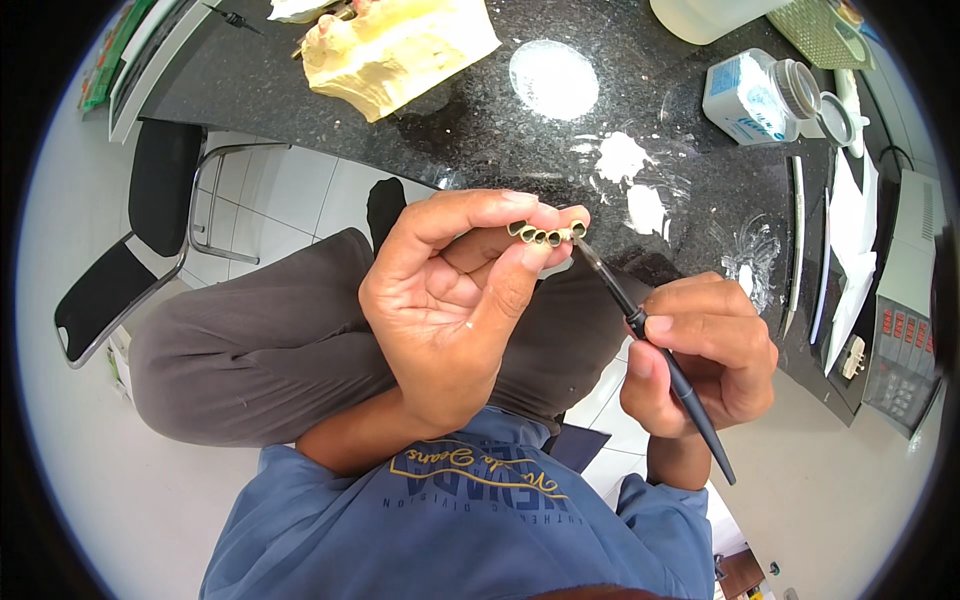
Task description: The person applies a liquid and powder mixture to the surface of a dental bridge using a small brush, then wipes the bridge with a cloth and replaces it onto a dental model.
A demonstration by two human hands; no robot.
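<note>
My left hand (436, 290) pinches a dental bridge (541, 238) between thumb and fingertips. The bridge is a short row of several joined, gold-coloured hollow crowns, their dark openings facing up. In my right hand (712, 350) is a slim black-handled brush (690, 397), gripped like a pen. Its tip meets the bridge near the right end, beside the last crown, where a small whitish spot shows. Both hands are raised over my lap, just in front of the table edge. Fingertips partly cover the bridge.
A dark speckled table (460, 130) carries a yellow plaster dental model (400, 60), white powder patches (622, 158), an opened white jar (742, 98) and a translucent container (705, 15). A knife-like tool (796, 235) lies at right, near a grey keypad device (905, 310). A black chair (165, 180) stands left.
</note>
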